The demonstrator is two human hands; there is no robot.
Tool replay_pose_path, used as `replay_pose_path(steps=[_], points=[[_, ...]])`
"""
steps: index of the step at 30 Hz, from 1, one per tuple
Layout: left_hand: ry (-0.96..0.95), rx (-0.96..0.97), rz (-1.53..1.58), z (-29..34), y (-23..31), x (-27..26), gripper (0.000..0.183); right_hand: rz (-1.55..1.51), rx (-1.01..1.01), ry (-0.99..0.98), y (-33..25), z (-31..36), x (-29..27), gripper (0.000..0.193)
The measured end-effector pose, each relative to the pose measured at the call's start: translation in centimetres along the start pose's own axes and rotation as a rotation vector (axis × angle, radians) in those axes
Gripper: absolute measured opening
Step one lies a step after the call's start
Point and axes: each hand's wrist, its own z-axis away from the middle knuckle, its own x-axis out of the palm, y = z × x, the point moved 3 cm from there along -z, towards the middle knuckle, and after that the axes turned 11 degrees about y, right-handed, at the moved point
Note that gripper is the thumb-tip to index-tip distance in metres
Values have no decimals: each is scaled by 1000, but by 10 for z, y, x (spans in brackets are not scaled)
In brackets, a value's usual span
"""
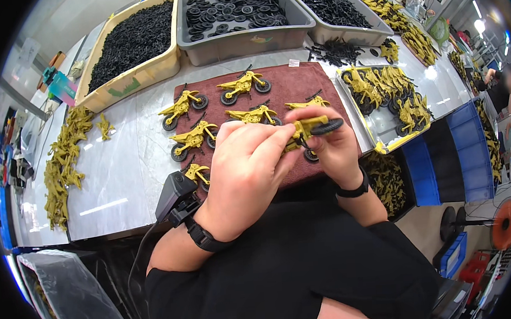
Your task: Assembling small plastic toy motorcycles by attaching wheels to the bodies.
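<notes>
Between my two hands, above the front of a brown towel [332,80], is a yellow toy motorcycle [309,126] with a black wheel at its right end. My left hand [248,163] is closed on its left part, which the fingers mostly hide. My right hand [336,154] grips it near the wheel, thumb below and fingers behind. Several yellow toy motorcycles with black wheels lie on the towel, among them one at the top [243,85] and one at the left [193,137]. My hands cover part of the nearer ones.
Behind the towel stand a cream bin [129,82] of small black parts, a grey bin [248,47] of black wheels and another grey bin [356,34] of black parts. Yellow bodies [63,177] are heaped at the left. A yellow-rimmed tray [390,145] at right holds motorcycles.
</notes>
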Motion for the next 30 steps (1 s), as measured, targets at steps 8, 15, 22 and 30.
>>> replay_pose_path(steps=[8,15,22,30], points=[[22,104,-243,5,-6,1,36,1188,-412,-67,-85,3,30,22],[55,271,-386,0,4,1,32,1087,-401,7,-67,5,41,13],[105,305,-312,3,5,1,33,950,-581,133,-60,15,41,12],[82,331,-294,-5,21,-3,33,939,-721,212,-62,26,36,13]])
